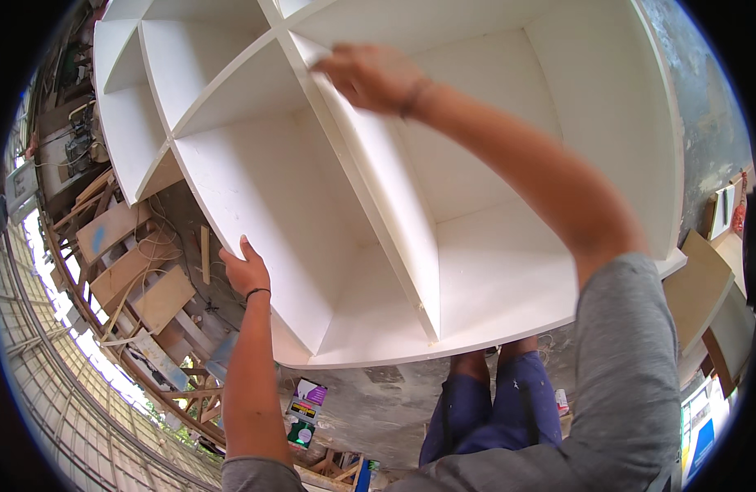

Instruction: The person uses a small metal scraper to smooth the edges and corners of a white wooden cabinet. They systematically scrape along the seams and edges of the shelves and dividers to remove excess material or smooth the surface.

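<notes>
A large white shelf unit (355, 303) with several open compartments fills the middle and top of the view. My left hand (247, 271) grips the edge of its left side panel, the thumb lying along the panel and the fingers partly hidden behind it. Farther up, my right hand (368, 77) is at the long divider (345, 152), close to where the dividers cross. Motion blurs this hand a little. Its fingers are curled together near the divider's edge, and whatever is in them cannot be made out. A dark band circles each wrist.
Boards and wood scraps (161, 299) with loose cords lie on the left, beside a wire mesh wall (46, 344). Small boxes (306, 406) sit on the concrete floor (378, 418) below the unit. Curved panels (698, 283) lean at the right. A person's legs (493, 402) show below.
</notes>
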Motion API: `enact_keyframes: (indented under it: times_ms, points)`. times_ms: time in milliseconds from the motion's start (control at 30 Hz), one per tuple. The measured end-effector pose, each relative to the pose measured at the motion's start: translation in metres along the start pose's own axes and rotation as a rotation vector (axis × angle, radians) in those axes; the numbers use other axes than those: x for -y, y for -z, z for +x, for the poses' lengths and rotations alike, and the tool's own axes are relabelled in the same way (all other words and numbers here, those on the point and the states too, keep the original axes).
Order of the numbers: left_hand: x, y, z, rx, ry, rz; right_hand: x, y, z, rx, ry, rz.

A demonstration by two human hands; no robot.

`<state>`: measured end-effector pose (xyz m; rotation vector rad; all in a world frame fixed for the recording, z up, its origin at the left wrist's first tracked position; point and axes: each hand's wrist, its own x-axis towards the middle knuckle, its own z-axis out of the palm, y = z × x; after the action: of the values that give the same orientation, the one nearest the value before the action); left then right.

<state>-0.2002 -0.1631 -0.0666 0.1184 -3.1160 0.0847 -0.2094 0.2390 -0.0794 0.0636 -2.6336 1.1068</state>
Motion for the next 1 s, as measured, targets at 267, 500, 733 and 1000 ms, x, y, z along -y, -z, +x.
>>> enact_keyframes:
  times_ms: [267,500,733,1000]
  points:
    - [0.0,0.004,0.0,0.003,0.0,-0.007,0.002,-0.021,-0.01,-0.056,0.231,-0.016]
    - [0.004,0.004,0.001,0.01,0.026,-0.013,0.071,0.009,-0.167,0.329,0.472,0.183]
    - [-0.006,-0.001,-0.002,0.018,-0.016,0.036,-0.028,-0.015,0.034,-0.149,0.022,0.025]
    - [-0.006,0.011,-0.003,0.04,0.02,-0.021,0.034,-0.015,-0.101,0.065,0.352,0.144]
